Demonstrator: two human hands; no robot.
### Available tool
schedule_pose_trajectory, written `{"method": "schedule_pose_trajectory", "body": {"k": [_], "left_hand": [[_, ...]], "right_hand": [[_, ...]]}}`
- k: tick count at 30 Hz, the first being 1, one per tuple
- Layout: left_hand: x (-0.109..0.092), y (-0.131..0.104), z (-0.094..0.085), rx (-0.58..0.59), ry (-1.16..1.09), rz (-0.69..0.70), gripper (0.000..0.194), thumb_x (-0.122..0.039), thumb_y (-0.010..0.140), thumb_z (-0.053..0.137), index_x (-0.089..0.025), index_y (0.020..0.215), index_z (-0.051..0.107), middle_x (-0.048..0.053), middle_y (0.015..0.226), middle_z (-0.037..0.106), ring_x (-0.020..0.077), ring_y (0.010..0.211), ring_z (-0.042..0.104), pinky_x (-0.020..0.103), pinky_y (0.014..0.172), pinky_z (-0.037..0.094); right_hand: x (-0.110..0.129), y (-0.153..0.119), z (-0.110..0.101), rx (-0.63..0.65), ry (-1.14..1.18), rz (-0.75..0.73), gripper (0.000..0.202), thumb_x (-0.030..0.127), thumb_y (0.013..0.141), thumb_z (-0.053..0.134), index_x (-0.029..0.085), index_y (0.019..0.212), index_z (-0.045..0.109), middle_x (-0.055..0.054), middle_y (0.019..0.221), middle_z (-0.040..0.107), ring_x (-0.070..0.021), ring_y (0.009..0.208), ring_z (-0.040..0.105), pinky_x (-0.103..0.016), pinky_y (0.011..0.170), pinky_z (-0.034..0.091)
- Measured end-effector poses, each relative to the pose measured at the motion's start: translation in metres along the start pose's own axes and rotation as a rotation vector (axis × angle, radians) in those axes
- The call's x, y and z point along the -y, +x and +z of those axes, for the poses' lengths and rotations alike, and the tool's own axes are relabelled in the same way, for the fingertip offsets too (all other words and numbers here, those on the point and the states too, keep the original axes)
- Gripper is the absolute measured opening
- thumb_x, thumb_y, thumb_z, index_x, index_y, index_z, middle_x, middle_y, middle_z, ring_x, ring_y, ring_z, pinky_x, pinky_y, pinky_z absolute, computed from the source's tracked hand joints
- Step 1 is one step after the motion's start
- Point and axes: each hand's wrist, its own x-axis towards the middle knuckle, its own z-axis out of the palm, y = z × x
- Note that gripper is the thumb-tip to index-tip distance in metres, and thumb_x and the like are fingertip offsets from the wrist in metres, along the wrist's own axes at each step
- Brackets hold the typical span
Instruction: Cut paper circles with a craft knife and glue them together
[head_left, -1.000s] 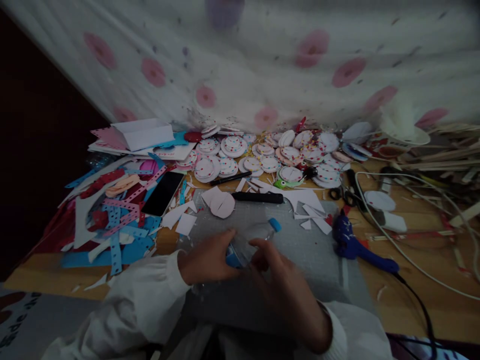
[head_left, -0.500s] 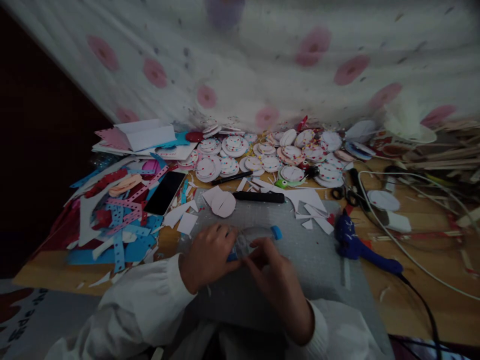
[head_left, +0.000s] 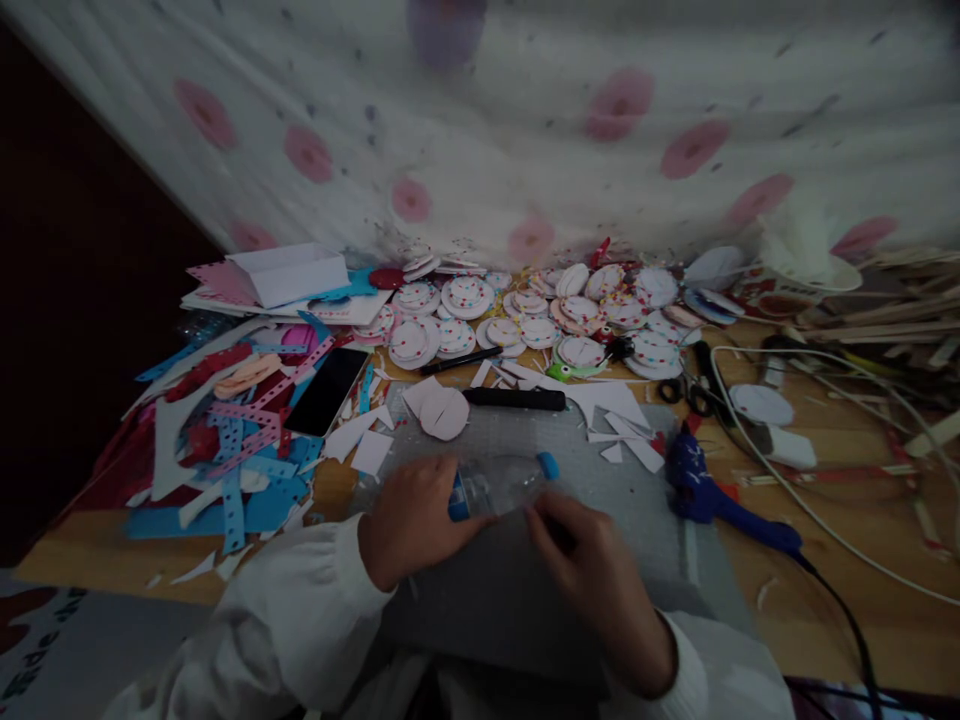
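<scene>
A clear plastic bottle (head_left: 510, 482) with a blue cap (head_left: 549, 465) lies on its side on the grey cutting mat (head_left: 622, 520), cap to the right. My left hand (head_left: 420, 515) is closed over its left end, where a blue band shows beside the fingers. Just in front of the bottle's cap end, my right hand (head_left: 589, 560) is closed in a pinch. Whatever its fingertips hold, if anything, is too small to make out. Behind the bottle are a round white paper disc (head_left: 444, 412) and a black-handled tool (head_left: 516, 399).
Decorated paper discs (head_left: 466, 295) are piled along the back. Coloured scraps (head_left: 232, 450) and a phone (head_left: 328, 392) lie at the left. On the right are a blue glue gun (head_left: 694, 475), its cord, scissors (head_left: 686, 392), a white cable (head_left: 795, 520) and wooden sticks (head_left: 892, 310).
My right hand has moved right and towards me, off the bottle's middle, fingers now pinched closer together. My left hand stays on the bottle.
</scene>
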Motion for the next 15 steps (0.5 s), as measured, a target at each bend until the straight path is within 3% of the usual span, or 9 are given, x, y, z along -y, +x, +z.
{"method": "schedule_pose_trajectory", "body": {"k": [9,15], "left_hand": [[0.004,0.007,-0.002,0.044,0.023,0.108,0.046,-0.057,0.079,0.061,-0.018,0.104,0.062,0.014,0.102,0.065,0.0348,0.100,0.058,0.046,0.090,0.041],[0.008,0.013,-0.007,0.082,0.020,0.074,0.045,-0.059,0.082,0.056,-0.017,0.098,0.062,0.013,0.098,0.065,0.0322,0.096,0.059,0.041,0.085,0.042]], "right_hand": [[0.004,-0.005,0.003,0.182,-0.065,0.005,0.029,0.023,0.092,0.042,0.022,0.067,0.056,0.000,0.057,0.060,-0.0152,0.053,0.058,-0.026,0.051,0.032],[0.001,-0.001,0.013,0.174,0.043,0.016,0.029,0.014,0.090,0.035,0.024,0.097,0.061,-0.001,0.073,0.069,-0.0168,0.064,0.065,-0.025,0.058,0.041]]}}
